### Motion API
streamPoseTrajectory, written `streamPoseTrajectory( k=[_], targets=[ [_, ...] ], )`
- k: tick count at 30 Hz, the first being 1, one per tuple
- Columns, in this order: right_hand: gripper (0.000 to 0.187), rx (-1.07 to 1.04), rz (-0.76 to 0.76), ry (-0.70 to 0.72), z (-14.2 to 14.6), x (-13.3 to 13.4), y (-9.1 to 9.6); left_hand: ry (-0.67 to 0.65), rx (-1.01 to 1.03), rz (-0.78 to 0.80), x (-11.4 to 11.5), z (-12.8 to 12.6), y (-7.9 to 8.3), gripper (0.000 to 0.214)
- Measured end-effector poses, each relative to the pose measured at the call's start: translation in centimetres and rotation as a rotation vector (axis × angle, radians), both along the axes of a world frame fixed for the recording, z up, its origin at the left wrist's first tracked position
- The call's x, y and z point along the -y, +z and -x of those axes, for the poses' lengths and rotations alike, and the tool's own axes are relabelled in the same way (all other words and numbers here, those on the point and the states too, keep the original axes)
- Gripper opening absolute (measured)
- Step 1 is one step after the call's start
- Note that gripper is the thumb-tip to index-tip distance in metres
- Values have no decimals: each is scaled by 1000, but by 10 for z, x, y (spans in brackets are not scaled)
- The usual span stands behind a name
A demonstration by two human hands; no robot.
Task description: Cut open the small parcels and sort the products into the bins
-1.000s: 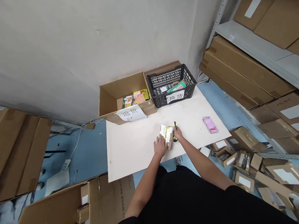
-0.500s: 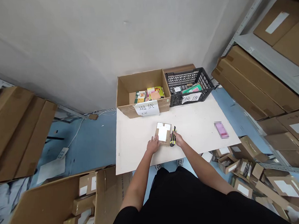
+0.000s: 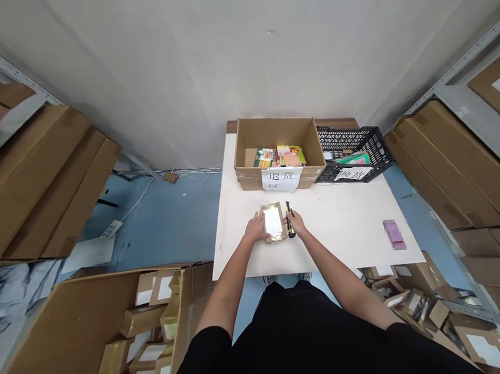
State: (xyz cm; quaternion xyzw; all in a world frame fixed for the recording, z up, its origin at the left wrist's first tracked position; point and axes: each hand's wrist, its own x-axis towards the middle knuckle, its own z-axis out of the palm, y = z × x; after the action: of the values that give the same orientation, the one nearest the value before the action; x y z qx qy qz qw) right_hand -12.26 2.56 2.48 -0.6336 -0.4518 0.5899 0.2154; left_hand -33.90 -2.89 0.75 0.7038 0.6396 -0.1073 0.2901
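On the white table, a small cardboard box lies flat with a white label and shiny tape on its upper face. My left hand holds this box by its left side, fingers along the edge and thumb near the lower corner. A black and yellow box cutter is gripped in my right hand, just right of the box. Some fingers of my right hand reach the box's right edge. Whether the cutter's blade is out cannot be made out.
Behind the hands stand an open carton with several colourful packets and a black plastic crate with green items. A blurred pink item lies at the table's right. Large cartons of parcels flank the table below.
My view has swung left, shifting the scene rightward. The small box's upper face shows a different, shinier taped surface. The cutter stands more upright in my right hand.
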Motion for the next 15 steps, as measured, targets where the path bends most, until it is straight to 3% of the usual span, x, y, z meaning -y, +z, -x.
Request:
streamPoseTrajectory(
  k=[3, 7, 11, 15],
  targets=[
    [28, 312, -98, 219, 12, -8, 10, -10, -19, -17, -3, -6, -5, 118],
    [52, 550, -209, 507, 36, -18, 19, 76, -11, 2, 3, -23, -11, 116],
    [53, 772, -235, 632, 64, -19, 15, 122, 29, 24, 6, -23, -9, 117],
    [61, 864, -215, 702, 75, -12, 9, 60, 67, 83, 4, -10, -5, 126]
  ],
)
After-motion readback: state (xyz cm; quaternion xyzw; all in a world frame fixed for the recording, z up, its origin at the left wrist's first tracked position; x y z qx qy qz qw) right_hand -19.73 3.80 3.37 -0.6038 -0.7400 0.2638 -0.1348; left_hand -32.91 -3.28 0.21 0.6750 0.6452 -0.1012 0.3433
